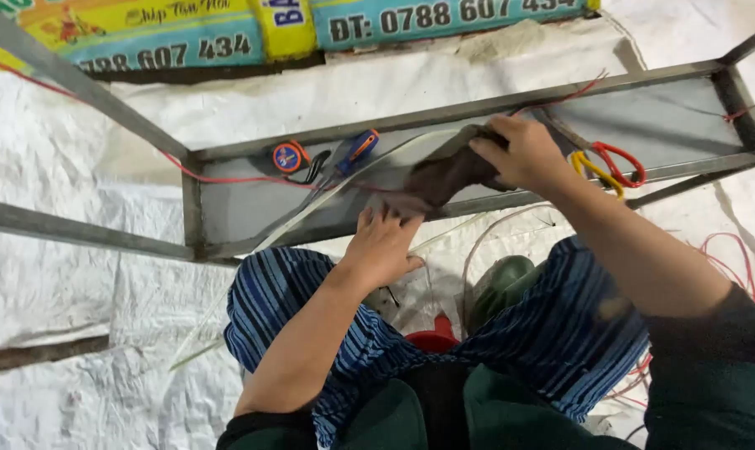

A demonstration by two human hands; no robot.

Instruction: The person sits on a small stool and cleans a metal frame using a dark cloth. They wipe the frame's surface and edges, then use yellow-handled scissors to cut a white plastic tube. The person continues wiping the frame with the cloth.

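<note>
Along the top edge of the view, beyond the grey metal frame (444, 112), lie printed signs on the white sheeting (77, 167). At the top left sits a banner (144, 33) with a yellow upper band and a light blue lower band, cut off by the picture's edge, with a narrow yellow panel (284, 21) at its right end. To the right of that runs a long light blue banner (452, 18) with pale lettering, also cropped at the top
</note>
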